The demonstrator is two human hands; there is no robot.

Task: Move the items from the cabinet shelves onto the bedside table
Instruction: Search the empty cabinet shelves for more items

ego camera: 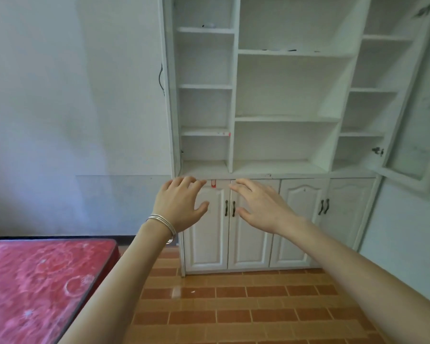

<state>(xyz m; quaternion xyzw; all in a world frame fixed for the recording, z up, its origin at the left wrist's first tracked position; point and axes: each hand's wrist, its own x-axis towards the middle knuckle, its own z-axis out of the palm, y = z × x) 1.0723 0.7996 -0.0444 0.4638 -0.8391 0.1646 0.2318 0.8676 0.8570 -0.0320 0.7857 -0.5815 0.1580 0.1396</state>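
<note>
A: What are we seeing?

B: We are facing a tall white wooden cabinet [283, 95] with open shelves. Our left hand [181, 204] and right hand [261, 207] are reaching out, fingers spread, holding nothing.

A: Where are the items?

B: We are spotting only small dark bits on the upper shelves [296, 52], too small to identify. The counter is not in view.

A: Any risks?

B: They are sitting high; we are judging that a stretched reach could knock them down.

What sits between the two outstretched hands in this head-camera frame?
In the head view, between the left hand and right hand show the cabinet's lower doors with two dark handles and a small red tag above. Neither hand holds anything.
</note>
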